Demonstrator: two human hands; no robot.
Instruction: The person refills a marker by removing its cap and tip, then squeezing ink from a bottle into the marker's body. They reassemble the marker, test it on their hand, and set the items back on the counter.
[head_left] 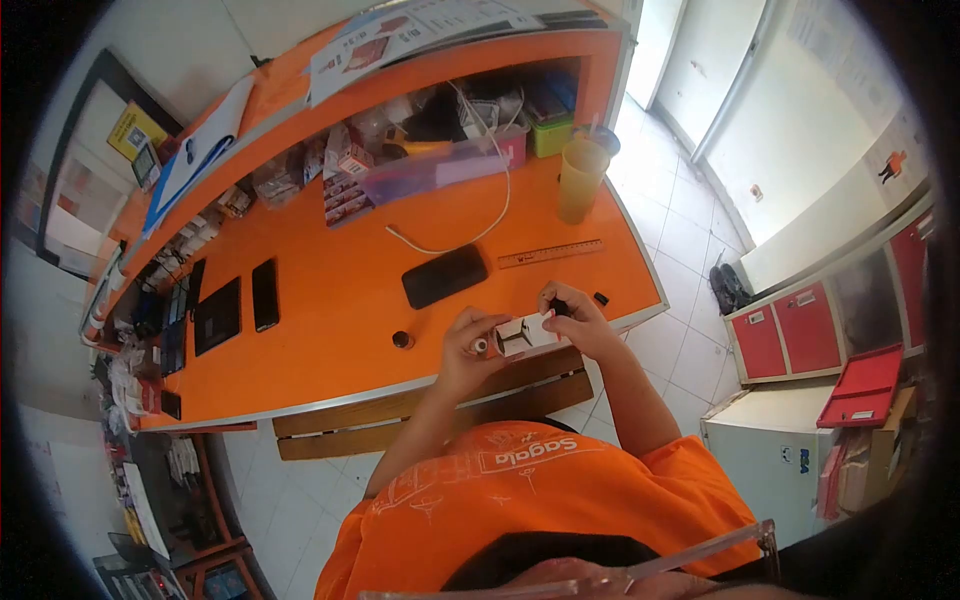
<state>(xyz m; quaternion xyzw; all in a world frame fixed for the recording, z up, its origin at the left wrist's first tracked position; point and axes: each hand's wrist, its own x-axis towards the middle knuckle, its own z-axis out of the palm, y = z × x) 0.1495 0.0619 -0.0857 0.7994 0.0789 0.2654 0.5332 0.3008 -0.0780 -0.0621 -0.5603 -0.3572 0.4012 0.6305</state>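
Note:
Over the front edge of the orange desk (330, 345), a small white box (522, 336) with a dark printed picture is held between both hands. My left hand (470, 345) grips its left end, fingers closed; a small white round-ended item (481, 346) also shows in that hand. The fingers of my right hand (578, 320) pinch the right end of the box, with something small and dark by the fingertips. Just beyond the hands lies a black phone (445, 277). A small dark round container (402, 340) stands to the left, and a small black piece (601, 298) lies at the right.
A ruler (550, 253) and a white cable (505, 190) lie farther back. A yellow cup (583, 180) stands near the right edge. Under the shelf sits a purple bin (430, 175). Dark devices (265, 294) lie at left; a wooden bench (350, 425) is below the desk.

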